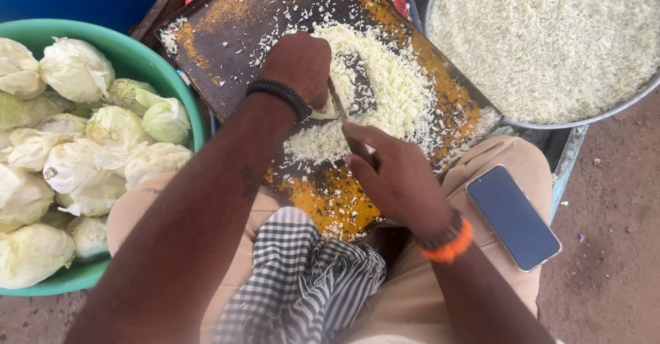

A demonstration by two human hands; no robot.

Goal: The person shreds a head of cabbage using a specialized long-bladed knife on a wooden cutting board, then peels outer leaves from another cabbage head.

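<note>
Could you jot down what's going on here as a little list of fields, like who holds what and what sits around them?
left hand: presses a cabbage piece on the board
right hand: grips a knife, blade in the shreds
left side: green basin of cabbage pieces
upper right: metal pan of shredded cabbage
lap: checked cloth
right thigh: phone

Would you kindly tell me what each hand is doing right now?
Left hand: closed, pressing a cabbage piece on the chopping board.
Right hand: closed around the knife.
</note>
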